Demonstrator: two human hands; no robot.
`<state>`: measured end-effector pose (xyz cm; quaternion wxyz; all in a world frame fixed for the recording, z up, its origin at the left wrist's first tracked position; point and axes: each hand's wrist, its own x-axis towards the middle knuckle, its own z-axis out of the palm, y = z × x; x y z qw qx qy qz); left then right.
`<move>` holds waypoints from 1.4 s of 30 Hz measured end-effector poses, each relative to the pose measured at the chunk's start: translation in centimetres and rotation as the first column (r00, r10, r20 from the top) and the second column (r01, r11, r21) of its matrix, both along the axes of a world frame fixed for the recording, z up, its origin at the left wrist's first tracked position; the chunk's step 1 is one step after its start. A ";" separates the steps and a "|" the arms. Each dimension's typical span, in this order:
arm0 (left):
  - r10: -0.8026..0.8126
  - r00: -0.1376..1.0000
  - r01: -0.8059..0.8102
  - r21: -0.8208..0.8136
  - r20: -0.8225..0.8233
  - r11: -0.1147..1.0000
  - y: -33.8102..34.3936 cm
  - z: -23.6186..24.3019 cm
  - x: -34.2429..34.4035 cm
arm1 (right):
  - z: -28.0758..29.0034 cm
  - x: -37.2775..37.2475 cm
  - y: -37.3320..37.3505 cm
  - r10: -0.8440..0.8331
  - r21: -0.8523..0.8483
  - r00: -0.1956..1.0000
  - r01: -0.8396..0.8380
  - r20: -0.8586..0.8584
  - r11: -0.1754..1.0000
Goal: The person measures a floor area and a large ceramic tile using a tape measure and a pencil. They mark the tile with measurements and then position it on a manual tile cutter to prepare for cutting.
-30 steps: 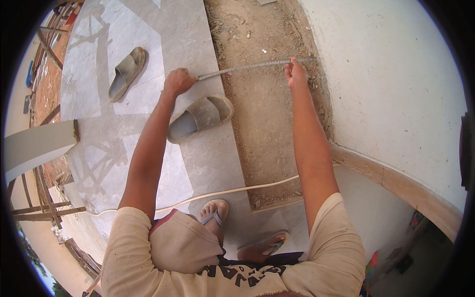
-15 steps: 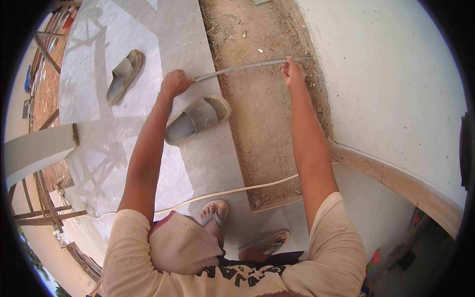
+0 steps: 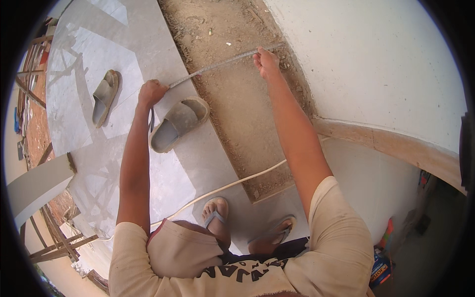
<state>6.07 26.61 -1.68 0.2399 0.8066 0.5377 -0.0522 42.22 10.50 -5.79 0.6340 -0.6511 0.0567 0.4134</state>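
Observation:
A thin tape-measure blade (image 3: 217,64) stretches across the strip of bare soil (image 3: 237,116), from the grey tiled floor to the base of the white wall (image 3: 366,64). My left hand (image 3: 152,93) is closed around its left end above the tiles; the fist hides whatever lies inside, and a dark strap hangs below it. Close to the wall, my right hand (image 3: 267,62) pinches the blade near its far end, a short piece showing past the fingers. One grey slide sandal (image 3: 180,123) lies just below my left hand, and its pair (image 3: 105,98) sits farther left.
A pale cable (image 3: 237,183) runs across the tiles and soil in front of my feet, which wear flip-flops. To the left stands a pale post (image 3: 39,183), with wooden poles beside it. A wooden sill (image 3: 386,141) borders the wall at right.
The view has turned, so floor, sandals and both hands appear farther left. Both hands keep their hold on the blade. The dark strap under my left hand now shows.

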 end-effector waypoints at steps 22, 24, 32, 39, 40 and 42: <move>-0.083 0.994 0.064 0.217 0.078 0.974 -24.1 10.1 -4.1 | 2.1 -7.3 -23.9 -0.115 -0.029 0.993 0.116 0.025 0.993; -0.093 0.993 0.075 0.203 0.077 0.976 -25.0 10.3 -3.7 | 2.2 -6.7 -24.7 -0.111 -0.028 0.994 0.111 0.022 0.993; -0.034 0.998 0.032 -0.031 -0.045 0.999 -26.8 5.2 -4.3 | 1.3 -5.5 -25.9 0.077 -0.074 0.997 -0.075 0.028 0.994; -0.032 0.992 0.026 -0.054 -0.123 0.998 -26.5 2.8 -4.1 | -1.0 -5.4 -26.0 0.026 -0.134 0.997 -0.016 0.073 0.991; -0.029 0.993 0.023 -0.049 -0.110 0.999 -26.6 2.7 -4.1 | -1.2 -5.2 -26.1 0.011 -0.111 0.998 -0.005 0.055 0.994; -0.031 0.997 0.028 -0.035 -0.078 0.999 -26.7 2.6 -4.3 | -1.4 -5.1 -25.9 0.045 -0.120 0.998 -0.040 0.035 0.992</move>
